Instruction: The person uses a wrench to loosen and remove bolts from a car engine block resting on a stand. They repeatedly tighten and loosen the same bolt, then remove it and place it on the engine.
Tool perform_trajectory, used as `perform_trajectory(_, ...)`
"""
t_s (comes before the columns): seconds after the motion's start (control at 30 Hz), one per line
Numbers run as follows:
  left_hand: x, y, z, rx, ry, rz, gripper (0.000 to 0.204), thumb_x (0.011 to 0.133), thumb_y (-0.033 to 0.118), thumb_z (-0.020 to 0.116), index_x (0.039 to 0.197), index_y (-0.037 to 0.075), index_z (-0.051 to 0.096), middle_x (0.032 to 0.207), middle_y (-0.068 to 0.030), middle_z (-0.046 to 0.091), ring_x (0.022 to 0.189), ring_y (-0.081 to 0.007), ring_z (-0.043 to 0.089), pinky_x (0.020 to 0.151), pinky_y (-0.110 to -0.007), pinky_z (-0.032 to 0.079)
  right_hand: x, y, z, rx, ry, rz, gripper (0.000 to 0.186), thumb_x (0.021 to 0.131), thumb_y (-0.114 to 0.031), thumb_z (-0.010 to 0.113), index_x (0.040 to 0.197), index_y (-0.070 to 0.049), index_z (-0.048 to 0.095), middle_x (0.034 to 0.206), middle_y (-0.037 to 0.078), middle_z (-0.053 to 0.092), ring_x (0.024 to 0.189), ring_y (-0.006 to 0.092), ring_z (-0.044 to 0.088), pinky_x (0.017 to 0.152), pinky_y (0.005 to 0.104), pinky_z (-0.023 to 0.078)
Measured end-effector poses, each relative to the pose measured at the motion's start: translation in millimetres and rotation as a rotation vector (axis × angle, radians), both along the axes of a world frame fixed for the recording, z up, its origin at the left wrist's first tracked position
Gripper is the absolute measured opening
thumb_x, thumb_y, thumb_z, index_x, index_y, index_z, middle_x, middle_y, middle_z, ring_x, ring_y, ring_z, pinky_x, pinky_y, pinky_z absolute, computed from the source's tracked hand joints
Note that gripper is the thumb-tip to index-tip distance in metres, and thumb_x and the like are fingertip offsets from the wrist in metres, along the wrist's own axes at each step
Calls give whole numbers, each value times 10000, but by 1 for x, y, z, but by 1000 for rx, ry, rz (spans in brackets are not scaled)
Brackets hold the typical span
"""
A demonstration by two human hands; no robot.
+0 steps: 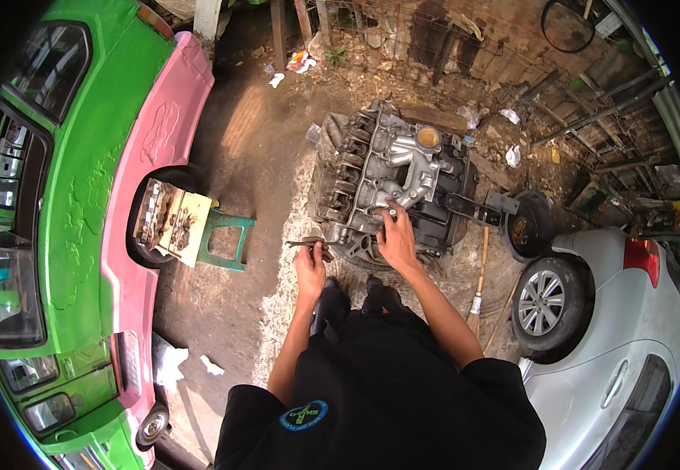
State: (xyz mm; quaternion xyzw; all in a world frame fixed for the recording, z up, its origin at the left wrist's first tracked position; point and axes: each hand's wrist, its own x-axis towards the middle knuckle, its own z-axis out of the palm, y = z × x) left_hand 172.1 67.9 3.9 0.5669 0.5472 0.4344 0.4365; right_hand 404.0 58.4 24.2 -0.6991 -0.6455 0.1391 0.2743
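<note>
A grey metal engine [387, 176] lies in front of me, with a silver intake manifold [417, 176] on its upper side and a row of rocker parts [348, 168] along its left. My left hand [309, 266] is closed around a thin dark wrench [305, 243], held level just off the engine's near left corner. My right hand [396, 236] reaches to the engine's near side below the manifold. Its fingers are bent together around a small spot there; whatever they pinch is too small to make out.
At left stands a green and pink van [132, 157]. Beside it, a green plastic stool [226, 241] bears a board with metal engine parts [187, 221]. To the right are a black basin [529, 227], a broom [477, 301] and a silver car [614, 305]. Litter lies near the far fence.
</note>
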Motion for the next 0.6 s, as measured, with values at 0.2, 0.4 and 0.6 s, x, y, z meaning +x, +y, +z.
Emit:
perform_trajectory(0.2, 13, -15, 25, 77, 143, -65, 100, 1030, 24, 553, 1043, -33, 634, 807, -180, 712, 729, -263, 747, 660, -363, 576, 1, -1, 1, 7, -5, 3, 506, 801, 13, 666, 1292, -102, 623, 1504, 159, 417, 1332, 382, 460, 1126, 503, 422)
perform_trajectory(0.4, 19, -34, 29, 65, 126, -27, 135, 1003, 6, 596, 1111, -43, 660, 914, -211, 741, 844, -269, 770, 684, -363, 609, 1, -1, 1, 7, 0, 12, 510, 800, 11, 661, 1296, -98, 621, 1507, 161, 413, 1332, 383, 460, 1118, 503, 426)
perform_trajectory(0.6, 19, -43, 24, 61, 65, 37, 141, 1007, 14, 604, 1120, -41, 670, 959, -202, 755, 927, -254, 771, 709, -343, 608, 2, 0, -2, -15, 1, 15, 503, 804, 14, 654, 1294, -97, 620, 1503, 167, 413, 1325, 387, 465, 1102, 511, 434)
